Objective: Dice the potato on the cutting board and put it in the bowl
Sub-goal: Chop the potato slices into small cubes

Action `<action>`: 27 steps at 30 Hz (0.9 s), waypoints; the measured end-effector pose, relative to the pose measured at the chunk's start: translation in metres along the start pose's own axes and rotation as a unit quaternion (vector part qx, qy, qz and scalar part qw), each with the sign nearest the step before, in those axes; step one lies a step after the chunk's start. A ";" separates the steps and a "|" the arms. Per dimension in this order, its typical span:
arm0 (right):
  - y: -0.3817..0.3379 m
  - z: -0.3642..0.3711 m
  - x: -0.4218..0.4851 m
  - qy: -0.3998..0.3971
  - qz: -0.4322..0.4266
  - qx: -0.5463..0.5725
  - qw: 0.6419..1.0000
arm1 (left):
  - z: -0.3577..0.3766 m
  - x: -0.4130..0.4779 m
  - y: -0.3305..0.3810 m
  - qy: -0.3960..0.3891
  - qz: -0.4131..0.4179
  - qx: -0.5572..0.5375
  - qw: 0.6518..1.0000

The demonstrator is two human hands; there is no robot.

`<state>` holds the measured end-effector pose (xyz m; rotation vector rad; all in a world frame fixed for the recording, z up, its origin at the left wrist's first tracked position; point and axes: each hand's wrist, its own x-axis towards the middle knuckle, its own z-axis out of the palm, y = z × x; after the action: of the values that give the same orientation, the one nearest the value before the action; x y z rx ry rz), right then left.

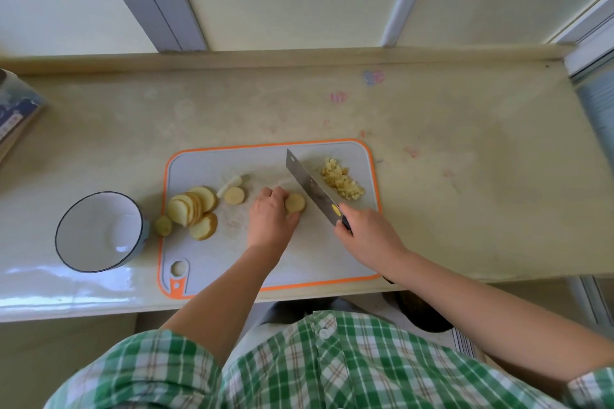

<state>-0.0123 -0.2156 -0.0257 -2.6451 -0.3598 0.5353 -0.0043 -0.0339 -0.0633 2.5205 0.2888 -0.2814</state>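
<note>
A grey cutting board (232,259) with an orange rim lies on the counter. My left hand (270,219) holds a small stack of round potato slices (295,203) at the board's middle, fingers curled round it. My right hand (363,236) grips the black handle of a cleaver (309,184), whose blade slants just right of that stack. A heap of diced potato (342,181) lies at the board's far right. More potato slices (194,207) lean in a pile at the left. The white bowl (66,242) stands left of the board with nothing in it.
One loose slice (234,195) and a pale strip (230,184) lie on the board behind the pile. A potato end piece (162,226) rests at the board's left edge by the bowl. A printed box (16,113) sits at the far left. Window frames rise behind the counter.
</note>
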 end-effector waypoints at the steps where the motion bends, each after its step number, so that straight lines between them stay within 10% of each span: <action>1: 0.000 0.000 0.000 -0.001 0.000 0.001 1.000 | 0.000 0.000 0.000 -0.003 0.002 0.006 1.000; 17: 0.011 -0.003 -0.001 -0.042 0.037 -0.065 0.996 | 0.011 -0.004 0.012 -0.026 0.021 -0.007 0.999; 27: 0.001 0.003 0.000 -0.033 -0.006 -0.041 0.999 | 0.010 -0.003 0.013 -0.011 -0.110 -0.131 0.985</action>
<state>-0.0139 -0.2158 -0.0289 -2.7062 -0.4271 0.6179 -0.0049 -0.0508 -0.0633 2.2264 0.5587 -0.3341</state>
